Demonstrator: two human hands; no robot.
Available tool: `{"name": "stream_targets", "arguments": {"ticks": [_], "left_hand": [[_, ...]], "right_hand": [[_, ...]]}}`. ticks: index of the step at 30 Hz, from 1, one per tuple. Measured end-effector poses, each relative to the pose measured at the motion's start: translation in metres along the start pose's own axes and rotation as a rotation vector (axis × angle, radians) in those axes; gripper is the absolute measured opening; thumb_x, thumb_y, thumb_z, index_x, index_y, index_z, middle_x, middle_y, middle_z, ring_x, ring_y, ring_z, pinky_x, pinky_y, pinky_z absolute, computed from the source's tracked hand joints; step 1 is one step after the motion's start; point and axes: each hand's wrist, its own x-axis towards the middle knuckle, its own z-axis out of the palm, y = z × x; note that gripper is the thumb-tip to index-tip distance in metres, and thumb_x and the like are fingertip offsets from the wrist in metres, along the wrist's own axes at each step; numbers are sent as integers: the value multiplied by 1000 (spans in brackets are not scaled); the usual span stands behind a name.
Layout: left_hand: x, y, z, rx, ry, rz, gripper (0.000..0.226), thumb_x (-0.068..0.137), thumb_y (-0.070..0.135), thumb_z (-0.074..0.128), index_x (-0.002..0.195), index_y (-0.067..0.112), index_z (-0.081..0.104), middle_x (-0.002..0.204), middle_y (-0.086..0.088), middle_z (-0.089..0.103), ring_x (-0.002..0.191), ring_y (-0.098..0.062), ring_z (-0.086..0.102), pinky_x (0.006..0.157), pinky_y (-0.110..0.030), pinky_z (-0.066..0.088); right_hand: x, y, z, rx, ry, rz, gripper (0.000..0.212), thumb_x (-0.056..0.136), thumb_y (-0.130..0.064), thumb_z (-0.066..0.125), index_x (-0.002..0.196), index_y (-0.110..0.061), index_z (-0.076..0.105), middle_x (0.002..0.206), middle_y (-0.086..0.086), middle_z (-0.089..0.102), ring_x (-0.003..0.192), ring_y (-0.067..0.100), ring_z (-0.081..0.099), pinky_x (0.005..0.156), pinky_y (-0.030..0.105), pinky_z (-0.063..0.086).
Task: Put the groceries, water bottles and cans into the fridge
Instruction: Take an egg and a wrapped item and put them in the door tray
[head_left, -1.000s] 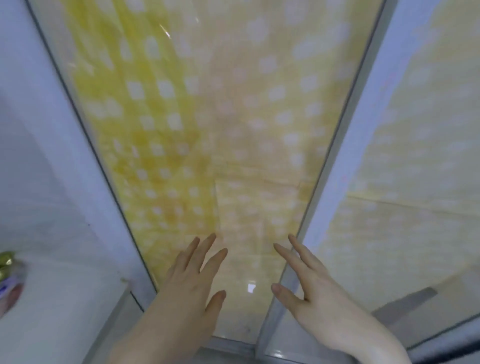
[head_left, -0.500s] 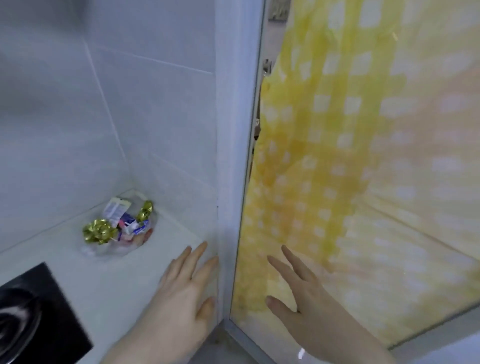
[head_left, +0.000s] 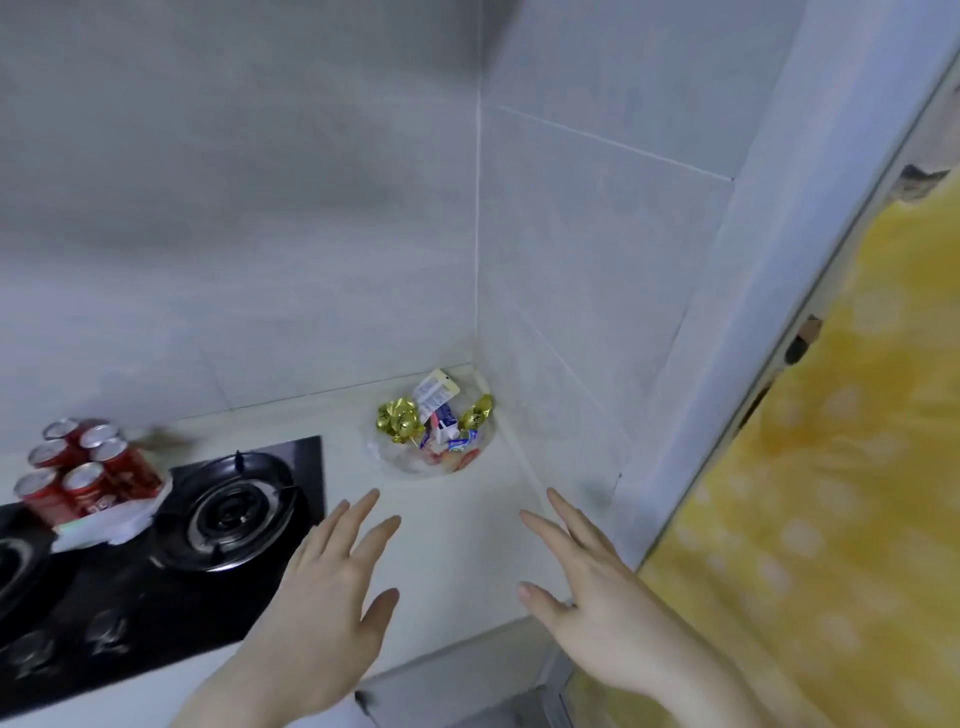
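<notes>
- Change from the earlier views: the view has swung leftward, away from the yellow checked panel (head_left: 831, 467) that filled it a second ago; the counter corner and hob are now exposed, and the cans have newly entered at the left edge. Both hands remain spread and empty, as before.
- Cans (head_left: 85, 475), at 9 o'clock: a cluster of red cans with silver tops, upright on white wrapping (head_left: 111, 525) that overlaps the far edge of the black hob. Blur hides the labels.
- Gas hob (head_left: 156, 582), at 8 o'clock: one burner ring (head_left: 226, 512) fully visible just right of the cans.
- Left hand (head_left: 332, 587), at 6 o'clock: fingers straight and splayed above the counter (head_left: 457, 525), holding nothing.
- Bag of groceries (head_left: 439, 431), near centre: a clear bag of gold-wrapped sweets and small packets, tucked into the tiled wall corner.
- Right hand (head_left: 592, 597), at 5 o'clock: likewise flat and empty, apart from the left hand.
- Step in hand, as judged: choosing the next load; nothing is yet picked up. No fridge can be identified here.
- Next move: reaching forward to the bag, or left to the cans, and closing the fingers on one.
</notes>
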Motion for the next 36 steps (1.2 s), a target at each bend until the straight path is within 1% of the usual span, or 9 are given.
{"name": "stream_targets", "arguments": {"ticks": [3, 9, 12, 17, 21, 27, 31, 33, 36], "left_hand": [[-5, -12, -5, 16, 17, -68, 68, 95, 44, 56, 156, 36, 29, 164, 19, -1, 156, -17, 3, 126, -33, 10], [2, -36, -20, 28, 88, -152, 69, 98, 43, 52, 158, 37, 19, 165, 17, -6, 156, -15, -5, 122, -27, 0], [13, -51, -26, 11, 76, -170, 69, 99, 43, 51, 159, 36, 18, 167, 16, -6, 156, -15, -6, 124, -30, 1], [39, -89, -34, 23, 78, -161, 68, 100, 47, 47, 159, 38, 13, 166, 17, -10, 155, -13, -10, 126, -31, 1], [61, -119, -44, -8, 79, -134, 68, 99, 44, 51, 159, 37, 18, 166, 17, -8, 156, -15, -7, 124, -29, 1], [88, -155, -47, -28, 23, -73, 68, 99, 42, 52, 158, 37, 20, 168, 14, -6, 156, -15, -7, 124, -31, 2], [107, -174, -43, -6, -30, -26, 68, 99, 41, 50, 159, 34, 20, 169, 11, -5, 157, -18, -7, 122, -29, -2], [117, -178, -40, -4, -57, -7, 67, 99, 41, 50, 160, 33, 20, 169, 10, -5, 157, -19, -6, 125, -32, 0], [132, -180, -34, -19, -90, 13, 66, 99, 39, 49, 159, 32, 22, 169, 10, -3, 157, -19, -4, 126, -35, 5]], "right_hand": [[27, -11, 3, -3, -58, -61, 67, 103, -50, 47, 160, -43, 14, 165, -27, -18, 156, 3, -8, 127, 30, 10], [77, -38, 11, -27, -117, -155, 66, 103, -48, 50, 160, -39, 18, 167, -23, -16, 157, 7, -4, 127, 30, 10], [99, -47, 16, -44, -103, -175, 65, 102, -48, 50, 160, -38, 21, 167, -24, -13, 157, 6, -3, 127, 29, 11], [134, -64, 21, -49, -84, -161, 66, 102, -48, 51, 160, -38, 22, 166, -26, -11, 155, 3, -1, 125, 27, 14], [160, -81, 24, -44, -68, -133, 65, 101, -49, 52, 158, -44, 20, 165, -27, -9, 155, 1, 0, 123, 25, 15], [191, -98, 40, -46, -55, -79, 65, 101, -48, 52, 158, -42, 21, 165, -27, -7, 154, 0, 1, 122, 24, 16], [202, -99, 52, -52, -38, -46, 65, 101, -48, 53, 157, -44, 22, 163, -30, -4, 154, 0, 2, 123, 28, 20], [204, -97, 55, -72, -33, -37, 63, 101, -48, 52, 157, -43, 23, 157, -34, 1, 153, -1, 6, 118, 24, 24], [209, -93, 54, -87, -37, -14, 60, 103, -46, 52, 156, -40, 25, 144, -39, 4, 151, 0, 11, 105, 15, 21]]}}
